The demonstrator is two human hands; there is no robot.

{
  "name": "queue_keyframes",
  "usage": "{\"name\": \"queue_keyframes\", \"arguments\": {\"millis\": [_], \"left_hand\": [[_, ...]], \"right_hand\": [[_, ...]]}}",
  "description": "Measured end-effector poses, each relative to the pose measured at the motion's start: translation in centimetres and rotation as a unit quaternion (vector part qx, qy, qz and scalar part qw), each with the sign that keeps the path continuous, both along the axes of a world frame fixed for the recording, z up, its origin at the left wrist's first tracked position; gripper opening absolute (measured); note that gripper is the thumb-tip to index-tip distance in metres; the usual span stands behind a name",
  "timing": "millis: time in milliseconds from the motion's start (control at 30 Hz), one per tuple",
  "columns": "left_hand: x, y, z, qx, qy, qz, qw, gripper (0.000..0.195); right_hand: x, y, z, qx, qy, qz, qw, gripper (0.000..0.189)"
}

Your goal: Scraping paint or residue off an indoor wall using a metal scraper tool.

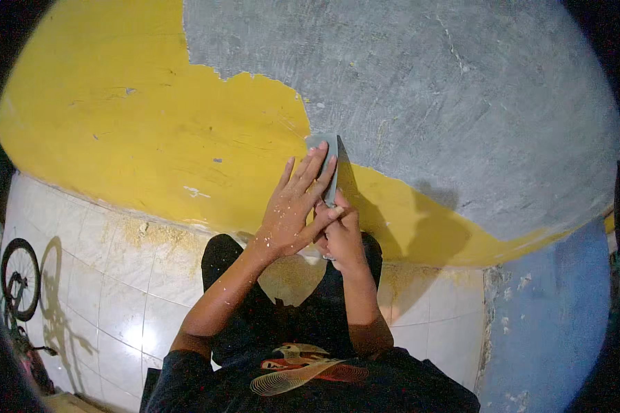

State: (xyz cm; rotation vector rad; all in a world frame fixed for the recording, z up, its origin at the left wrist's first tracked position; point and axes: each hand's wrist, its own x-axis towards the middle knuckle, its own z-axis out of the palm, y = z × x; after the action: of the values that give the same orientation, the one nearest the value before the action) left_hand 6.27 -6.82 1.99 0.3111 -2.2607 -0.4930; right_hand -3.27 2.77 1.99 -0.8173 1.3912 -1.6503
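My right hand is closed around the handle end of a scraper, a flat grey blade pointing away from me. The fingers of my left hand lie spread and flat on the blade, and its thumb reaches across to my right hand. Flecks of paint cling to the back of my left hand and wrist. The blade's far end touches the wall at the ragged border between yellow paint and bare grey plaster. My fingers hide part of the blade, and my right hand covers most of the handle.
White floor tiles carry yellow paint dust along the wall's foot. A bicycle wheel stands at the left. A worn blue surface lies to the right. My knees are close to the wall.
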Motion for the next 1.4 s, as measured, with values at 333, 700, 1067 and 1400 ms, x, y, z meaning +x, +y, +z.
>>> {"name": "queue_keyframes", "arguments": {"millis": [333,700,1067,1400], "left_hand": [[-0.5,0.8,0.2,0.031,0.063,0.005,0.998,0.077],[-0.5,1.1,-0.7,0.044,0.043,0.012,0.998,0.076],[-0.2,0.3,-0.3,0.026,0.023,-0.002,0.999,0.071],[0.2,-0.3,0.5,0.014,0.020,0.009,1.000,0.072]], "right_hand": [[0.1,-0.4,0.8,-0.028,0.040,0.016,0.999,0.031],[0.2,0.3,0.5,-0.013,0.020,0.021,1.000,0.036],[0.4,-0.2,0.0,-0.014,0.007,0.005,1.000,0.026],[0.7,-0.6,0.3,0.001,-0.008,0.010,1.000,0.036]]}}
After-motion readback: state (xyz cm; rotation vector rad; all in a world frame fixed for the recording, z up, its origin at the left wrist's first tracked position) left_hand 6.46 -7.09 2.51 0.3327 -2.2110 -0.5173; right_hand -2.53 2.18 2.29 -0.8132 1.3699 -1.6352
